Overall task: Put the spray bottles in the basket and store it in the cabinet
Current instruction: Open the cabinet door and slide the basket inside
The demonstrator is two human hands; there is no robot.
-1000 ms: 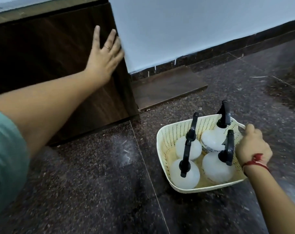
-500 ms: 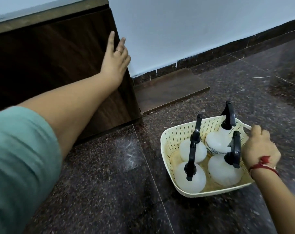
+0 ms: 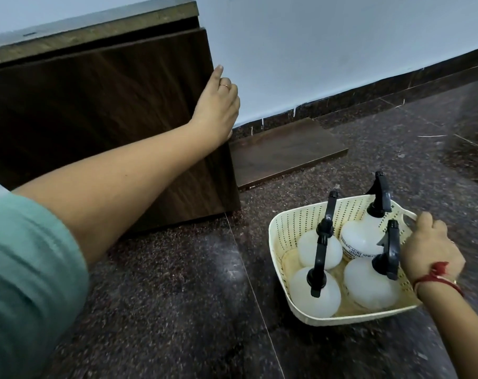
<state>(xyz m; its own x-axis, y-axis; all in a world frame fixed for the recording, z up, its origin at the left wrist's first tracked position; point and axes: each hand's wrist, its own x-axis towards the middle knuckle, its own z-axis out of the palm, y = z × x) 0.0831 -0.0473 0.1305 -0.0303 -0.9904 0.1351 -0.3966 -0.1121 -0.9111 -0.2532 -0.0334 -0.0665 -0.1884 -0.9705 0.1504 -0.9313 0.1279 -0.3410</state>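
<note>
A cream perforated basket (image 3: 287, 231) stands on the dark floor at the right. Inside it stand several white spray bottles (image 3: 314, 294) with black trigger heads. My right hand (image 3: 430, 250) is closed on the basket's right handle. At the left stands a dark wooden cabinet; its door (image 3: 103, 119) looks closed. My left hand (image 3: 218, 105) is at the door's right edge, fingers curled around that edge.
A flat dark wooden board (image 3: 284, 151) lies on the floor against the wall, just right of the cabinet. A white wall (image 3: 328, 50) with a dark skirting runs behind. The dark speckled stone floor (image 3: 177, 310) lies between the cabinet and the basket.
My left hand has slid from flat on the door face to its right edge, fingers now curling around it. The right hand has stayed on the basket handle.
</note>
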